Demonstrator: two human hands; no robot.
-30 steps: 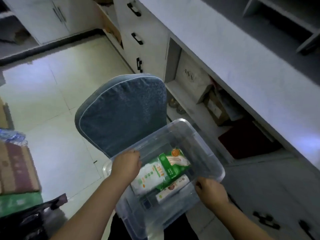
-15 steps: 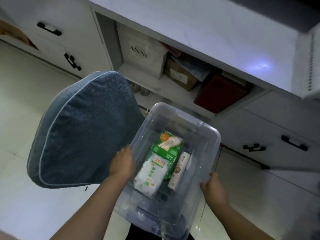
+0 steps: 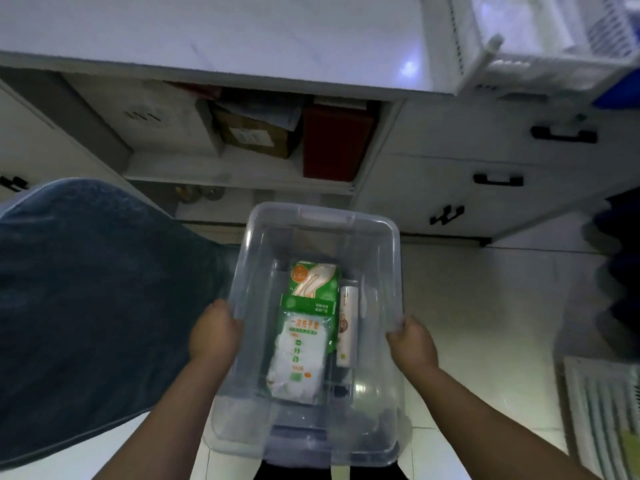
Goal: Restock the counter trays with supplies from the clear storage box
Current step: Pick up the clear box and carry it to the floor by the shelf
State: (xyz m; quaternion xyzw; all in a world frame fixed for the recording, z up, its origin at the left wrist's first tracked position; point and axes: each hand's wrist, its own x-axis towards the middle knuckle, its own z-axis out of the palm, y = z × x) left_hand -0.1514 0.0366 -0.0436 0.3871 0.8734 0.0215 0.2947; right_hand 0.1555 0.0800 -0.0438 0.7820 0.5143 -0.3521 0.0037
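Note:
I hold a clear storage box in front of me, above the floor. My left hand grips its left rim and my right hand grips its right rim. Inside lie a green packet, a white packet with orange and green print partly over it, and a slim white tube to their right. A white slatted tray stands on the pale counter at the upper right.
A blue-grey cushioned chair back fills the left side, close to the box. Under the counter an open shelf holds a cardboard box and a red box. Drawers with black handles are to the right. A white slatted object sits at lower right.
The view has swung right and squared up to the counter. The box now points straight ahead, the chair has slid to the left, and the counter tray has come into sight.

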